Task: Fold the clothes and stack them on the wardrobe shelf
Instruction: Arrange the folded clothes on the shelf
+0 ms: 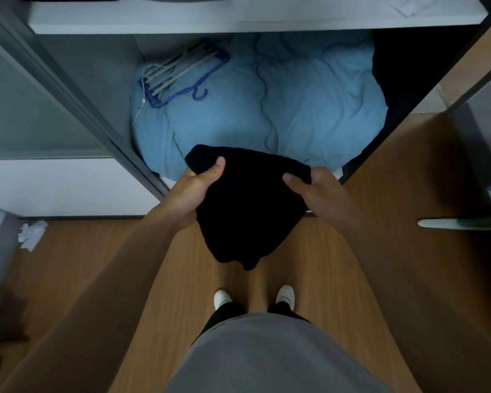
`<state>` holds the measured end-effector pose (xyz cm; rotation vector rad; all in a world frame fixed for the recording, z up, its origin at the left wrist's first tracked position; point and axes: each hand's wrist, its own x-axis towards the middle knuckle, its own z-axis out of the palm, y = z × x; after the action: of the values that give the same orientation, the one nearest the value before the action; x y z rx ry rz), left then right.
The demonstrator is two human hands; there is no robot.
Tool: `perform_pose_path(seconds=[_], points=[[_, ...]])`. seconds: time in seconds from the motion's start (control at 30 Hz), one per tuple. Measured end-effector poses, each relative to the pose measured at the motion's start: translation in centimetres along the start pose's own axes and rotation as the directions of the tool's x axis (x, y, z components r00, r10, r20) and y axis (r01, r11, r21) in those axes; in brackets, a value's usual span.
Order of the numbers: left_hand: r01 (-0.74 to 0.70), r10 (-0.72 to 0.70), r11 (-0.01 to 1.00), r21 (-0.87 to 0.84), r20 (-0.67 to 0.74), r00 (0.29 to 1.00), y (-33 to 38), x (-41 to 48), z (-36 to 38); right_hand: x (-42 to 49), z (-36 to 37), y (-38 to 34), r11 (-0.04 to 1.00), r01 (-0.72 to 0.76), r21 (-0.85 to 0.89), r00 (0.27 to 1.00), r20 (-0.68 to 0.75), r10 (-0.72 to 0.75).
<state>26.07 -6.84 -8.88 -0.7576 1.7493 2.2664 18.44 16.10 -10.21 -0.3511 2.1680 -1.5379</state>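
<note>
A black garment [247, 211] hangs in front of me over the wooden floor, its lower end drooping to a point. My left hand [194, 191] grips its upper left edge, thumb on top of the cloth. My right hand [312, 191] grips the upper right corner, thumb laid over the fabric. The white wardrobe shelf [238, 19] runs across the top of the view, above and beyond the garment. Dark folded items lie on its far left, mostly cut off by the frame.
Below the shelf a bulky light-blue duvet [281, 109] fills the wardrobe bottom, with a blue hanger rack [182, 75] lying on it. A grey sliding door [40, 103] stands left, a wooden door panel [425, 194] right. Crumpled white paper [30, 234] lies on the floor at left.
</note>
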Motion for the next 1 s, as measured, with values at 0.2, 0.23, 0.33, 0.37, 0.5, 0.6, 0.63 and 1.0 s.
perform_pose_path(seconds=[0.2, 0.23, 0.33, 0.37, 0.5, 0.6, 0.63, 1.0], points=[[0.129, -0.119, 0.991, -0.045, 0.168, 0.978, 1.6, -0.4, -0.9, 1.1, -0.5, -1.4, 0.870, -0.124, 0.477, 0.991, 0.022, 0.130], [0.155, -0.141, 0.986, -0.065, 0.181, 0.973, 1.9, -0.4, -0.7, 1.3, -0.4, -1.3, 0.828, -0.134, 0.544, 0.990, 0.030, 0.140], [0.205, -0.176, 0.964, -0.167, 0.175, 0.969, 2.6, -0.2, 0.2, 1.1, 0.4, -0.3, 0.763, -0.180, 0.620, 0.982, 0.157, 0.104], [0.199, -0.167, 0.956, -0.217, 0.156, 0.973, 2.8, 0.0, 0.5, 0.9, 0.8, 0.2, 0.776, -0.185, 0.604, 0.977, 0.200, 0.077], [0.218, -0.200, 0.939, -0.266, 0.097, 0.975, 3.5, 0.8, 0.5, -0.4, 2.6, 1.0, 0.886, -0.107, 0.451, 0.965, 0.260, -0.016], [0.216, -0.194, 0.936, -0.278, 0.103, 0.976, 3.1, 1.2, -0.4, -0.6, 2.9, 0.2, 0.897, -0.062, 0.439, 0.993, 0.114, 0.013], [0.199, -0.170, 0.927, -0.317, 0.118, 0.978, 2.8, 1.3, -0.9, -0.6, 2.8, 0.0, 0.886, -0.076, 0.457, 0.995, 0.088, 0.040], [0.118, -0.098, 0.991, -0.060, 0.275, 0.956, -2.2, 0.4, -2.5, 0.1, -0.3, -3.2, 0.693, -0.446, 0.566, 0.892, 0.215, 0.398]])
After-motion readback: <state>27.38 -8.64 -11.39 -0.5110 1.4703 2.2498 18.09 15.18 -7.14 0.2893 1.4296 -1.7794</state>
